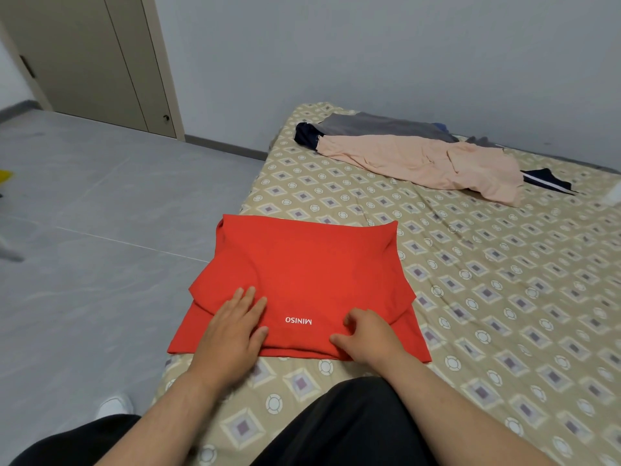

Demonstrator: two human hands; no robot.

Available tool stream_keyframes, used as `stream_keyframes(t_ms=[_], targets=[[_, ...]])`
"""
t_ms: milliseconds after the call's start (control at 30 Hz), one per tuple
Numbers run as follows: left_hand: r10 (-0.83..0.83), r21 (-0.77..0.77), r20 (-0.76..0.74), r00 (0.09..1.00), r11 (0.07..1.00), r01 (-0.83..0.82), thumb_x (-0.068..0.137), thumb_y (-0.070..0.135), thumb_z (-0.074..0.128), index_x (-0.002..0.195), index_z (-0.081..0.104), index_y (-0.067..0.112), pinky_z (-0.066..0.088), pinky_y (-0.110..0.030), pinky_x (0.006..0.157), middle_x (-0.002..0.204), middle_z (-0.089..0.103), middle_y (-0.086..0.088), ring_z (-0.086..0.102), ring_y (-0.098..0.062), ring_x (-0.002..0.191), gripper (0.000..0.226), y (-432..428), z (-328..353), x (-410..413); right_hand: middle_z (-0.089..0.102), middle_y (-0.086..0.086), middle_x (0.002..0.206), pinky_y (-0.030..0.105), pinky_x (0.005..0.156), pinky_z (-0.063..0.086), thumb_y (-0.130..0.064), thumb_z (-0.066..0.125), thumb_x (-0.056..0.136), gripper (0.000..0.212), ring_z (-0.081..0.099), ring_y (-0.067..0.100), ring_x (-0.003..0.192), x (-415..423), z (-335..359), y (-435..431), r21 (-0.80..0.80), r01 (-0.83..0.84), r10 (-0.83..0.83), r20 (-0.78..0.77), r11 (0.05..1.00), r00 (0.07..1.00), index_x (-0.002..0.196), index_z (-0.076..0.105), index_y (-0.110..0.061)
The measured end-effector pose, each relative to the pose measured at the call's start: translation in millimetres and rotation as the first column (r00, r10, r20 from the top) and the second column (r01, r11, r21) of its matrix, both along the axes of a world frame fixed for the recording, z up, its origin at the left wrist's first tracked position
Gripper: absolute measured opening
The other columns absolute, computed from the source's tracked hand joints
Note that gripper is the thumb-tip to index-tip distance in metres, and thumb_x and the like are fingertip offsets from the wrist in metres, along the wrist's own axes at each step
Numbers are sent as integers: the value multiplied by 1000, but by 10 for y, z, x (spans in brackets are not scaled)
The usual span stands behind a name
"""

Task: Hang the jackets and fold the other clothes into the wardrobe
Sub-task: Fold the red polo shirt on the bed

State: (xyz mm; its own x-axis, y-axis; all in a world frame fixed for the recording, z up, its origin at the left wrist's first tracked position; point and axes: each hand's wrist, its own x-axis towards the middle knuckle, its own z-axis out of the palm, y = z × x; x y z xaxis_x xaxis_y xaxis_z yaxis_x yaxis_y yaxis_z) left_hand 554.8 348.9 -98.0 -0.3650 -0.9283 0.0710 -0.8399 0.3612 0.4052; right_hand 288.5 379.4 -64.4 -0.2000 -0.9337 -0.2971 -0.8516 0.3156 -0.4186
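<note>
A red T-shirt with small white lettering lies on the patterned bed, its sleeves folded inward over the body. My left hand rests flat on its near left part, fingers straight. My right hand sits on the near right edge with fingers curled, pinching the red fabric. At the far end of the bed lies a pile of other clothes: a peach garment on top, a grey one behind it, and dark navy pieces at both ends.
Beige doors stand at the far left by the grey wall. Grey tiled floor runs left of the bed. My black-clad knees are at the bed's near edge, and a white shoe shows on the floor.
</note>
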Motion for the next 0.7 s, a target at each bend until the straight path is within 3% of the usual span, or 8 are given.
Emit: stream_keyframes(t_ms=[67, 133, 267, 367, 467, 533, 600, 700], targets=[[-25, 127, 131, 991, 992, 9, 98, 55, 17, 157, 13, 26, -5, -32, 120, 164, 4, 4, -1, -15, 152, 66, 10, -135, 13, 57, -2, 88, 30, 67, 41, -38, 76, 79, 26, 55, 15, 76, -10, -40, -4, 33, 4, -5, 39, 999, 999, 79, 55, -22], [-35, 146, 210, 977, 989, 4, 90, 60, -1, 158, 3, 25, -12, -32, 119, 165, -3, 3, -7, -15, 151, 76, 30, -215, 2, 57, -4, 73, 30, 67, 43, -27, 75, 82, 30, 55, 15, 73, -8, -68, -18, 24, -22, 21, 52, 999, 998, 65, 52, -21], [6, 113, 272, 962, 993, -38, 94, 58, 3, 157, 1, 22, -13, -39, 119, 165, -3, 0, -10, -18, 151, 73, 40, -230, -100, 50, -4, 77, 29, 67, 41, -19, 70, 87, 28, 50, 11, 69, -29, -101, -46, -63, 11, -11, -7, 998, 1000, 65, 53, -17], [19, 121, 269, 963, 991, -54, 87, 62, -4, 158, 5, 24, -12, -42, 121, 165, -3, -1, -9, -20, 152, 81, 46, -167, -144, 52, -3, 87, 31, 75, 43, -31, 68, 86, 19, 57, 20, 87, -33, -87, -32, -67, -36, 28, -109, 997, 994, 72, 58, -21], [-6, 4, 140, 990, 1000, 6, 88, 65, 20, 156, 16, 30, -8, -41, 122, 165, -4, -3, -9, -19, 151, 77, -125, -32, -148, 56, 2, 121, 36, 97, 39, -48, 63, 83, 33, 51, 26, 119, -18, -64, -53, -228, -149, 90, -250, 962, 964, 105, 67, -24], [-65, -90, 164, 984, 993, 80, 84, 69, 26, 156, 19, 30, -6, -42, 122, 164, 0, -4, -5, -20, 151, 82, -326, 56, -136, 31, 7, 158, 44, 116, 20, -60, 52, 86, 63, 25, 28, 146, 26, -67, -138, -206, -269, 201, -297, 941, 934, 141, 48, -29], [-73, -48, 255, 964, 995, 88, 78, 77, 21, 157, 13, 30, -6, -43, 122, 165, -2, -4, -6, -22, 152, 92, -497, 59, -114, 4, 4, 166, 45, 121, 1, -69, 35, 88, 76, 1, 25, 153, 58, -113, -229, -131, -344, 288, -322, 930, 902, 155, 21, -35], [-33, 78, 340, 940, 997, 7, 70, 87, 10, 156, -3, 35, -9, -45, 121, 165, -11, -5, -11, -24, 151, 101, -562, -137, -74, -9, 1, 166, 46, 120, -11, -76, 16, 86, 83, -12, 20, 152, -58, -299, -263, 22, -312, 302, -327, 950, 895, 157, 2, -36]])
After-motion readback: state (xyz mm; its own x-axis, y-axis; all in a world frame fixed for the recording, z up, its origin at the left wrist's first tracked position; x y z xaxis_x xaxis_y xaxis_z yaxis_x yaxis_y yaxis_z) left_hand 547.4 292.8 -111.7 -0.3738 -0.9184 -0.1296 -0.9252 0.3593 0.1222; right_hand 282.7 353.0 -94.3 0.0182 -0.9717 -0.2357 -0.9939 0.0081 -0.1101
